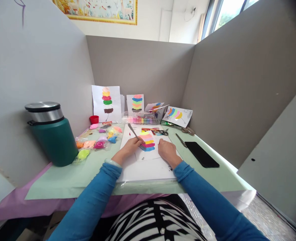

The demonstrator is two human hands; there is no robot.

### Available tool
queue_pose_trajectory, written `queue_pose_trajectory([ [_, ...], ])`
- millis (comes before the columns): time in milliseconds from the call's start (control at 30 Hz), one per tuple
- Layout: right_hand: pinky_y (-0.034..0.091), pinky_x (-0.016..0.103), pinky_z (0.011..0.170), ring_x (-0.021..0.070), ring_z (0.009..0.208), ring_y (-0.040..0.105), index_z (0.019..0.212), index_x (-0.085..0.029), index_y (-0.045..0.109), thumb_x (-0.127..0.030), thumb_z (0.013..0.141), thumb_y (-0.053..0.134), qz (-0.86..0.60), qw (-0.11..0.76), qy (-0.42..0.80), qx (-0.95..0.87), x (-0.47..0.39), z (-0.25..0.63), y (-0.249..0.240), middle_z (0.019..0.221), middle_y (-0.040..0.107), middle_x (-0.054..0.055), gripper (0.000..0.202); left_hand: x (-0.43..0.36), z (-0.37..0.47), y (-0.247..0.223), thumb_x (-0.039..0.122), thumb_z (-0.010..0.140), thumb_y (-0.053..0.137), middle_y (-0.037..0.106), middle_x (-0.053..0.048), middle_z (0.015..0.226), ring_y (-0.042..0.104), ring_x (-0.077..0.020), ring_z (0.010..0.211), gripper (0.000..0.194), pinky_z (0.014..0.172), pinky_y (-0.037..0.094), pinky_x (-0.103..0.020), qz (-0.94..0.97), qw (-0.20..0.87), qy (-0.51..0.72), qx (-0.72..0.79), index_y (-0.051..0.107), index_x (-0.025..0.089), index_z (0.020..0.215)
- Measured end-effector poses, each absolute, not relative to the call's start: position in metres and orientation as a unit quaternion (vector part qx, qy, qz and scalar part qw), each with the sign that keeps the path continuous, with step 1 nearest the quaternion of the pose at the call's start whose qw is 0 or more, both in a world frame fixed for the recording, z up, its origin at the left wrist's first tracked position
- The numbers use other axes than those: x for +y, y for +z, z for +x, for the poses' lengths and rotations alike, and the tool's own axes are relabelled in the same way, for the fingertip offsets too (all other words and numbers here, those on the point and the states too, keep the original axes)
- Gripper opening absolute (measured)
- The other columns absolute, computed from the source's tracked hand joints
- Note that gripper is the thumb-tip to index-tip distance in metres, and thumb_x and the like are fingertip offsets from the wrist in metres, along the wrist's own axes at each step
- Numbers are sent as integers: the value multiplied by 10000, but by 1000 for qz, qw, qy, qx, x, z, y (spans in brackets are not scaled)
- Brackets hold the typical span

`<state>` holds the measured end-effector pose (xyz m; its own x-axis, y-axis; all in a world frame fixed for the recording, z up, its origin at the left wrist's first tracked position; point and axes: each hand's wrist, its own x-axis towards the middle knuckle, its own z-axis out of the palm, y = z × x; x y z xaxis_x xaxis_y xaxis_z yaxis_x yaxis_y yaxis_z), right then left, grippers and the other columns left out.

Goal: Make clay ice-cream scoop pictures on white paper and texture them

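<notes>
My left hand [132, 146] is closed around a metal fork [133, 131], whose handle slants up and away. The fork's tines point down onto the coloured bands on a small white sheet [145, 156]. Yellow, pink, magenta and blue bands [150, 145] are stacked on that sheet. On its right side, my right hand [167, 151] rests as a loose fist near the sheet's edge; whatever its fingers may hold is hidden. Beneath lies a larger white board [142, 172].
A green flask [56, 140] stands at left, near bagged bright clay lumps [100, 144] and a red cup [94, 119]. Behind are scissors [164, 132], coloured sticks [150, 130] and a clear pack [140, 118]. Painted sheets [114, 107] lean at the back. A black phone [201, 154] lies right.
</notes>
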<state>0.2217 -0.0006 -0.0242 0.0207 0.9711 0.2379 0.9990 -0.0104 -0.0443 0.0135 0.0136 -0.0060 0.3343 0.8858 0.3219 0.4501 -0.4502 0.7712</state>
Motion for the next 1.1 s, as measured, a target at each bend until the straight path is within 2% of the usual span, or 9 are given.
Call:
queue_pose_trajectory([
  [300, 451, 325, 759, 237, 941, 673, 1074, -142, 537, -239, 949, 346, -710, 98, -63, -694, -1, 222, -24, 948, 694, 140, 248, 13, 12, -4, 251, 785, 521, 730, -93, 942, 643, -250, 920, 193, 895, 482, -365, 743, 294, 391, 457, 698, 179, 808],
  [633, 448, 319, 772, 238, 949, 670, 1075, -131, 541, -236, 953, 347, -711, 96, -64, -694, -2, 222, -23, 956, 687, 151, 252, 9, 8, 0, 254, 808, 493, 715, -99, 978, 640, -239, 929, 242, 896, 469, -361, 746, 291, 394, 451, 714, 167, 854],
  [1100, 450, 319, 768, 235, 950, 669, 1073, -130, 543, -224, 945, 343, -707, 100, -67, -697, -3, 222, -23, 988, 684, 159, 256, 14, 11, -5, 282, 770, 536, 727, -95, 955, 640, -260, 914, 202, 882, 482, -367, 746, 301, 388, 449, 712, 187, 799],
])
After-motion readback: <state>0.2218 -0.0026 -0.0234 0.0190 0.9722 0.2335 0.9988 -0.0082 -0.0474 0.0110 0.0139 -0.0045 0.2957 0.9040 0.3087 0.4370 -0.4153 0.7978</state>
